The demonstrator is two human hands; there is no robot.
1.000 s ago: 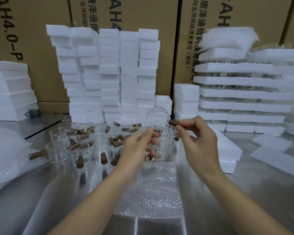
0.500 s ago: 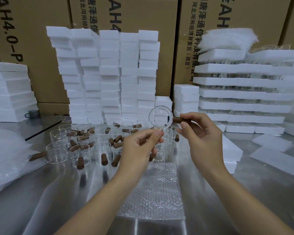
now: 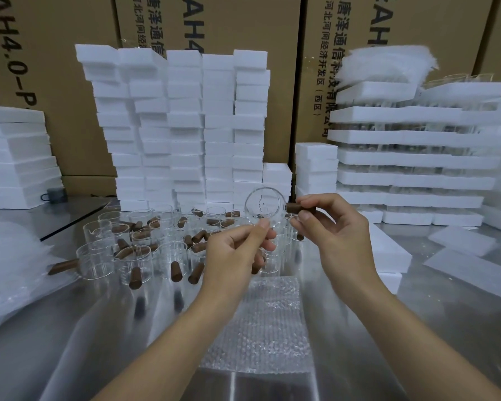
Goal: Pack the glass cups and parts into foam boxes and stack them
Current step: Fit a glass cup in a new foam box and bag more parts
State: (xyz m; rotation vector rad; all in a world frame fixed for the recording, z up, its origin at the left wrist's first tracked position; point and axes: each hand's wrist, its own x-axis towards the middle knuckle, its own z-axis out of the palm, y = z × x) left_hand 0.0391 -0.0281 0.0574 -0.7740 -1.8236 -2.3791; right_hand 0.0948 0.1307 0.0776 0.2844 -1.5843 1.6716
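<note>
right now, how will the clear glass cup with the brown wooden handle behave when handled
Probably fragile: the clear glass cup looks thin-walled. Likely light: the right hand holds it by its brown wooden handle, the left hand only pinching the rim. Laid sideways, its round wall might roll until the handle stops it.

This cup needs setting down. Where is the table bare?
Bare table lies left of the bubble wrap, nearer than the glass cups, and right of it, nearer than the foam blocks. Among the cups and by the foam stacks it is crowded.

Cup handle [image 3: 291, 207] half-hidden under right fingers [image 3: 309, 199]
</note>
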